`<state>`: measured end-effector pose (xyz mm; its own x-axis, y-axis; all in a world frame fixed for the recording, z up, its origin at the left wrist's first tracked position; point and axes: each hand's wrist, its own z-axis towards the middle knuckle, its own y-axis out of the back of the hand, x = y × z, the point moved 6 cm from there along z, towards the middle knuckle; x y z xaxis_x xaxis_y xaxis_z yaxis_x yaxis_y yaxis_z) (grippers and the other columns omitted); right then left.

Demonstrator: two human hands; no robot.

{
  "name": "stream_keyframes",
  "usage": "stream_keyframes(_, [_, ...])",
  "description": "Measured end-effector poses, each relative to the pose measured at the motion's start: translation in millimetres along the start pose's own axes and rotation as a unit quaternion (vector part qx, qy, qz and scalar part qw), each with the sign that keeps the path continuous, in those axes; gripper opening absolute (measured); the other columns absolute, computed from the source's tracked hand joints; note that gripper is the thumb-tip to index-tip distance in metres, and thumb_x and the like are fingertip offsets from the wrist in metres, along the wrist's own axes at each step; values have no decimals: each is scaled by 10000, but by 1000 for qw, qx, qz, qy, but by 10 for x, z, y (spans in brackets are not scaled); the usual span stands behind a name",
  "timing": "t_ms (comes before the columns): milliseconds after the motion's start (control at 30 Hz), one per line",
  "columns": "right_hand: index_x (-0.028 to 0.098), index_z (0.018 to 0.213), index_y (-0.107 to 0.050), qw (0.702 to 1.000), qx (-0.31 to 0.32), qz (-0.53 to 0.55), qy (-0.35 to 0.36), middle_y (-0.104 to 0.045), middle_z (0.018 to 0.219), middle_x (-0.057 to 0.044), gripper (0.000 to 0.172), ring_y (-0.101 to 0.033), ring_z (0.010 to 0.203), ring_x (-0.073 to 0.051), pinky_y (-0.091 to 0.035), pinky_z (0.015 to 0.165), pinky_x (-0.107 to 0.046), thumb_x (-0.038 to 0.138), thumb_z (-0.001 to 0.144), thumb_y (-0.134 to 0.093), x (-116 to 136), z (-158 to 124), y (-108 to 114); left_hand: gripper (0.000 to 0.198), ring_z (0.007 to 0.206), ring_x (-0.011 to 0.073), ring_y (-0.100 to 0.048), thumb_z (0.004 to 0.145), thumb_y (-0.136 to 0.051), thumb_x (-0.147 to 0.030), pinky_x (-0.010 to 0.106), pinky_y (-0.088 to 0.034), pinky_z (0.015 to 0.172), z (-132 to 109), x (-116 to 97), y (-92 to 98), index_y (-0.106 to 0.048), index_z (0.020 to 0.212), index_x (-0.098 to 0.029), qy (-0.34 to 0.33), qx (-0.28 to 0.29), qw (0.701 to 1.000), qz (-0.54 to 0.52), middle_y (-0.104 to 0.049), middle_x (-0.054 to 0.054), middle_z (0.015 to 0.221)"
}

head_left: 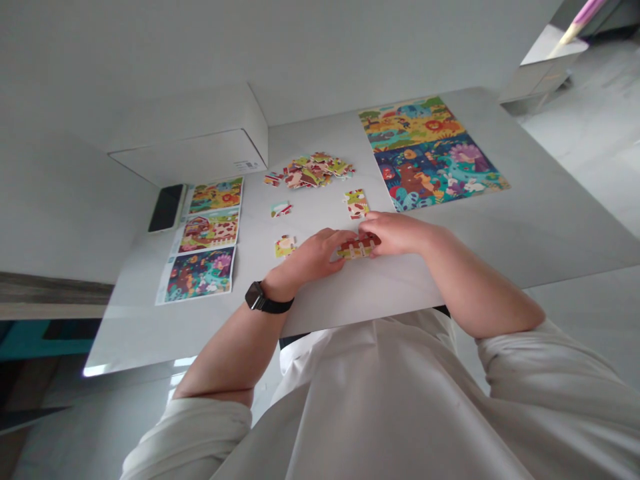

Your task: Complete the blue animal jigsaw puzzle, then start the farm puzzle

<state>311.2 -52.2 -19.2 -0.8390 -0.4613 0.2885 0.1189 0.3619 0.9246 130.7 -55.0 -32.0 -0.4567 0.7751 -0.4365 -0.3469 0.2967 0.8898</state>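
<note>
L hand [310, 257] & R hand [397, 233] held joined red-and-cream cardboard jigsaw pieces [356, 248] btwn them in narrow grip, just above pale grey tabletop [560, 207].

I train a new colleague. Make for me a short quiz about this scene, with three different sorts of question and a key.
1. True or false: the black wristwatch is on the right wrist.
2. Which thing do the left hand and the right hand both touch? A) the white box B) the joined jigsaw pieces C) the smartphone
3. What dark, flat object lies next to the strip of three pictures?

Key:
1. False: it is on the left wrist.
2. B
3. A smartphone.
</note>
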Motion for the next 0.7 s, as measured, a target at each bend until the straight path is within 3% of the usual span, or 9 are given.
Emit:
stream_keyframes(233, [213, 1150, -724, 1000, -16, 20, 14, -686, 1234, -102, 381, -700, 1048, -270, -484, 847, -311, 235, 800, -874, -25, 5, -17, 587, 1330, 271, -657, 900, -655, -104, 415, -552, 1135, 7, -64, 51, -556, 1469, -213, -30, -21, 999, -25, -663, 130, 1426])
stream_keyframes(500, [200, 1173, -731, 998, -38, 36, 25, -684, 1272, -114, 388, -696, 1002, -250, -492, 832, -311, 213, 803, -846, -105, -28, 5, 669, 1272, 275, -674, 895, -686, -121, 425, -567, 1094, -50, 16, 30, -498, 1527, -231, -30, -27, 999, -21, -654, 133, 1394])
stream_keyframes(700, [225, 1122, -723, 998, -31, 41, 21, -694, 1205, -83, 383, -682, 947, -235, -482, 792, -310, 254, 776, -885, -176, -15, -31, 763, 1258, 272, -670, 877, -708, -88, 411, -559, 1081, -160, 71, 132, -456, 1576, -259, -13, 8, 1000, -4, -643, 115, 1367])
